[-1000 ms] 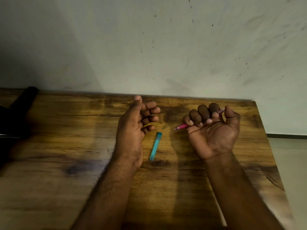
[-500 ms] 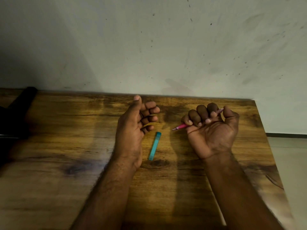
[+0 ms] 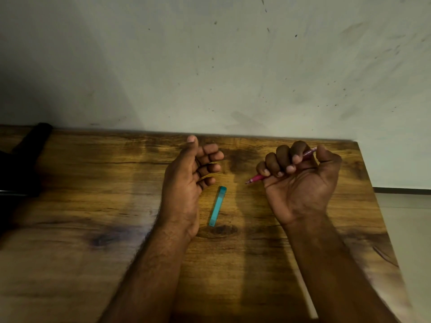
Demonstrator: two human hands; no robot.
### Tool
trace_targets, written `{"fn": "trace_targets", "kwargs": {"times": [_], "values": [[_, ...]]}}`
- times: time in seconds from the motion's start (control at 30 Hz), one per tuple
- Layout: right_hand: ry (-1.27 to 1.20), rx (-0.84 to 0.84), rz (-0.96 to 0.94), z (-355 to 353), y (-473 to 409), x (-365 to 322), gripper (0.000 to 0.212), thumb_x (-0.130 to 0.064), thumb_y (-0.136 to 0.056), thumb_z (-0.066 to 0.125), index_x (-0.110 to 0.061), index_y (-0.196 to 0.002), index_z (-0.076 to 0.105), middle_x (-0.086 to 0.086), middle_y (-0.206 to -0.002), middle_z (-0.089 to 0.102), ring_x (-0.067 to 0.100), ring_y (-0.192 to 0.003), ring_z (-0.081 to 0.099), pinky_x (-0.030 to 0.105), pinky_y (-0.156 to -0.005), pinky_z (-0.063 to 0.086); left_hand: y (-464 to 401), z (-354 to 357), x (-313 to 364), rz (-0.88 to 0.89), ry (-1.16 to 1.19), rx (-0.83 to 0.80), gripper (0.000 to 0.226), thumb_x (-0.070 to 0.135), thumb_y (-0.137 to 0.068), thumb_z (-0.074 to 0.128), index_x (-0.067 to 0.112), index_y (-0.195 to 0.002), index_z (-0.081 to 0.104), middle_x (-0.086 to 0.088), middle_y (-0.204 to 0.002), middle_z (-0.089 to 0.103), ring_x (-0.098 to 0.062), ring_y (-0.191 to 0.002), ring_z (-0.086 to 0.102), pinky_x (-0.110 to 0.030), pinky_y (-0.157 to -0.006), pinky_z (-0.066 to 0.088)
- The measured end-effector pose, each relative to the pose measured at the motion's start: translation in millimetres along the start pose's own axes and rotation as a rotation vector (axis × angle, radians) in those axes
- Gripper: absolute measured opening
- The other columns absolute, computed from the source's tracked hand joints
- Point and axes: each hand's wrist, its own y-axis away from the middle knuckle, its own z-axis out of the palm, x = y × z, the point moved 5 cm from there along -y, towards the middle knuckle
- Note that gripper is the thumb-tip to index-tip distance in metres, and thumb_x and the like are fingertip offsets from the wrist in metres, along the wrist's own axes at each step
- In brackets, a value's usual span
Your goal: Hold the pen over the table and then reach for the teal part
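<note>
The left hand [image 3: 186, 183] is seen resting on its edge on the table [image 3: 93, 264], palm turned toward the right, with the thumb raised and the fingers loosely curled around nothing. The right hand [image 3: 300, 183] is held palm up, and its fingers are curled tightly around a pink pen [image 3: 255, 178]. The pen's tip is pointed out to the left, toward the left hand, just above the wood, and its other end is seen poking out between the forefinger and the thumb. A teal cap [image 3: 217, 206] is laid flat on the table between the two hands, just beside the heel of the left hand and apart from the pen's tip; it is touched by neither hand.

Compared with the frames from half a second and one second ago, almost nothing is changed: the same poses are kept by both hands, the pen is gripped in the same way, and the cap is left in the same spot. A dark object [image 3: 21, 164] is seen at the table's far left edge, against the marked wall [image 3: 233, 66].
</note>
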Motion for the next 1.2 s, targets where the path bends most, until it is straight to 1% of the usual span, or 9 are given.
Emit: {"fn": "trace_targets", "kwargs": {"times": [0.17,0.3,0.37,0.53,0.67,0.73,0.87,1.03,1.2], "values": [[-0.018,0.024,0.013,-2,0,0,0.038,-0.044,-0.09,0.037,-0.015,-0.067,0.043,-0.001,-0.056,0.03,0.016,-0.057,0.023,0.033,-0.059,0.028,0,0,0,-0.009,0.007,0.001,0.048,0.056,-0.101,0.044,0.021,-0.101,0.077,-0.003,-0.1,0.081,-0.012,-0.085,0.07,-0.033,-0.078,0.051],[-0.05,0.036,0.029,-5,0,1,0.047,-0.047,-0.098,0.026,-0.015,-0.068,0.043,-0.001,-0.057,0.03,0.016,-0.058,0.023,0.033,-0.059,0.028,0,0,1,-0.009,0.011,0.002,0.048,0.055,-0.101,0.044,0.021,-0.1,0.077,-0.003,-0.099,0.081,-0.012,-0.084,0.07,-0.033,-0.078,0.05],[-0.053,0.051,0.022,-6,0,1,0.048,-0.046,-0.099,0.025,-0.015,-0.066,0.042,-0.001,-0.056,0.03,0.016,-0.057,0.023,0.032,-0.059,0.028,0,1,1,-0.006,0.008,0.002,0.047,0.055,-0.101,0.044,0.021,-0.1,0.077,-0.002,-0.099,0.081,-0.013,-0.085,0.07,-0.034,-0.078,0.05],[-0.095,0.071,0.054,-10,-1,3,0.046,-0.049,-0.098,0.029,-0.016,-0.071,0.044,-0.001,-0.059,0.032,0.016,-0.058,0.024,0.033,-0.06,0.028,0,1,1,-0.001,0.001,0.004,0.048,0.055,-0.102,0.043,0.021,-0.1,0.077,-0.002,-0.099,0.081,-0.011,-0.084,0.07,-0.033,-0.078,0.05],[-0.113,0.077,0.051,-10,-1,3,0.035,-0.046,-0.087,0.042,-0.016,-0.068,0.042,-0.002,-0.057,0.031,0.015,-0.057,0.023,0.032,-0.06,0.029,1,1,1,-0.007,0.003,0.008,0.048,0.055,-0.102,0.043,0.021,-0.101,0.076,-0.002,-0.098,0.081,-0.011,-0.084,0.07,-0.032,-0.077,0.05],[-0.136,0.066,0.059,-11,-1,3,0.038,-0.048,-0.089,0.04,-0.017,-0.069,0.044,-0.002,-0.058,0.033,0.015,-0.058,0.025,0.033,-0.06,0.03,1,2,2,-0.004,0.0,0.007,0.048,0.054,-0.102,0.043,0.02,-0.101,0.076,-0.002,-0.099,0.081,-0.012,-0.084,0.07,-0.032,-0.077,0.05],[-0.146,0.074,0.058,-13,-1,5,0.047,-0.049,-0.098,0.029,-0.017,-0.068,0.044,-0.002,-0.058,0.032,0.016,-0.058,0.024,0.033,-0.06,0.03,2,2,3,-0.002,0.002,0.008,0.047,0.054,-0.102,0.043,0.02,-0.102,0.076,-0.003,-0.099,0.081,-0.013,-0.085,0.069,-0.032,-0.077,0.05],[-0.14,0.09,0.043,-14,-1,3,0.036,-0.046,-0.086,0.041,-0.017,-0.065,0.045,-0.001,-0.058,0.031,0.016,-0.058,0.023,0.032,-0.061,0.03,2,2,3,0.003,0.003,0.002,0.047,0.054,-0.102,0.043,0.02,-0.101,0.076,-0.003,-0.099,0.081,-0.014,-0.086,0.069,-0.033,-0.076,0.051],[-0.17,0.076,0.038,-13,-1,4,0.042,-0.051,-0.088,0.04,-0.017,-0.064,0.048,-0.001,-0.058,0.031,0.016,-0.058,0.024,0.033,-0.061,0.029,2,1,2,0.004,0.002,0.003,0.048,0.055,-0.101,0.044,0.02,-0.101,0.076,-0.004,-0.1,0.081,-0.014,-0.087,0.069,-0.033,-0.077,0.051]]}}
